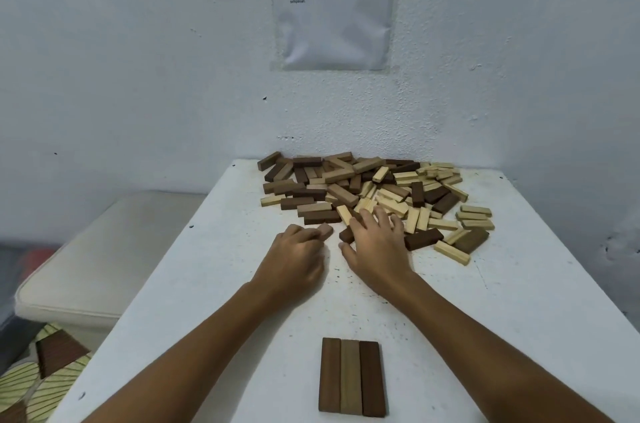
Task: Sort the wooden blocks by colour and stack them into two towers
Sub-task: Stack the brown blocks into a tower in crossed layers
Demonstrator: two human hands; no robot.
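White table (194, 284) against white wall (138, 41) bears scattered blocks (363, 194).

A white printed paper sheet in a clear plastic sleeve (334, 3) on the wall carries numbered lines 3, 4 and 5; words are blurred, "blok" and "struktur" legible.
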